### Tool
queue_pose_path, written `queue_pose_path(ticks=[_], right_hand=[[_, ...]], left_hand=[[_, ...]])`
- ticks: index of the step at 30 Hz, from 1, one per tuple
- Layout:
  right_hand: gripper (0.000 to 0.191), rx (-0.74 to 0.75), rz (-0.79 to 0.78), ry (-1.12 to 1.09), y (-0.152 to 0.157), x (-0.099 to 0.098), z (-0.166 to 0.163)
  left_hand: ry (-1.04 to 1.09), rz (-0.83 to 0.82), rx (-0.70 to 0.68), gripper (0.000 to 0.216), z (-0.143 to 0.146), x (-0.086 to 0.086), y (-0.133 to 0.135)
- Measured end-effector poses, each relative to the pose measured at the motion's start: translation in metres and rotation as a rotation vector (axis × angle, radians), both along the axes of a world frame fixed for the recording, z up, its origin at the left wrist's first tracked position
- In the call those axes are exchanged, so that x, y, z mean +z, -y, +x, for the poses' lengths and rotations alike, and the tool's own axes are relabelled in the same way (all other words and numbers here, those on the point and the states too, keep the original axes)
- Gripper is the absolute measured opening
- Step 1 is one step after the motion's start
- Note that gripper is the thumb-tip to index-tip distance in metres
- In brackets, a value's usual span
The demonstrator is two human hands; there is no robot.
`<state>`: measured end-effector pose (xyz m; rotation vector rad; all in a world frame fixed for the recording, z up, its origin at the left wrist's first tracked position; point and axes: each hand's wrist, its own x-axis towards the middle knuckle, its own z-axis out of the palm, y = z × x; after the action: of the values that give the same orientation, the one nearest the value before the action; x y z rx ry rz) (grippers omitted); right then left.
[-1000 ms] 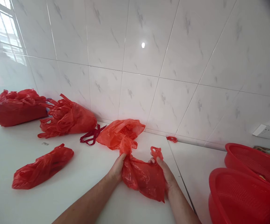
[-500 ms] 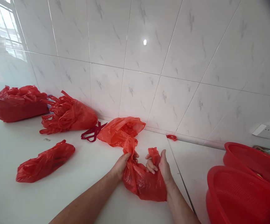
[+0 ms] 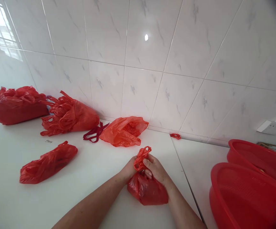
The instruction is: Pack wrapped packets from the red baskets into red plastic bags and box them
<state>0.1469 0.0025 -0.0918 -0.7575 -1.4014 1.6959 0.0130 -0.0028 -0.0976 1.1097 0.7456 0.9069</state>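
A filled red plastic bag rests on the white table between my forearms, its handles gathered upward. My left hand is closed around the left side of the bag's neck, its fingertips mostly hidden behind the plastic. From the right, my right hand pinches the twisted handles, thumb in front. A loop of plastic sticks up above both hands. What the bag contains cannot be made out. Just beyond lies a crumpled red plastic bag, apart from my hands.
At the left lie a rolled red bag, a bundle of red bags and a boxy red bag. A dark red strap lies near the tiled wall. Red plastic baskets stand at the right, below a power socket.
My hands have come together, bringing the two handles to the middle over the bag. The held bag's left handle no longer overlaps the crumpled bag behind. The view has shifted slightly.
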Motion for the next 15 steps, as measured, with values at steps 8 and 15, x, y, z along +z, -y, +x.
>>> queue_pose_path(ticks=[8, 15], right_hand=[[0.044, -0.217, -0.113, 0.008, -0.017, -0.017, 0.011], [0.041, -0.246, -0.158, -0.051, -0.018, -0.022, 0.014]], left_hand=[[-0.176, 0.282, 0.368, 0.056, 0.004, -0.008, 0.001], [-0.512, 0.908, 0.434, 0.029, -0.012, -0.005, -0.001]])
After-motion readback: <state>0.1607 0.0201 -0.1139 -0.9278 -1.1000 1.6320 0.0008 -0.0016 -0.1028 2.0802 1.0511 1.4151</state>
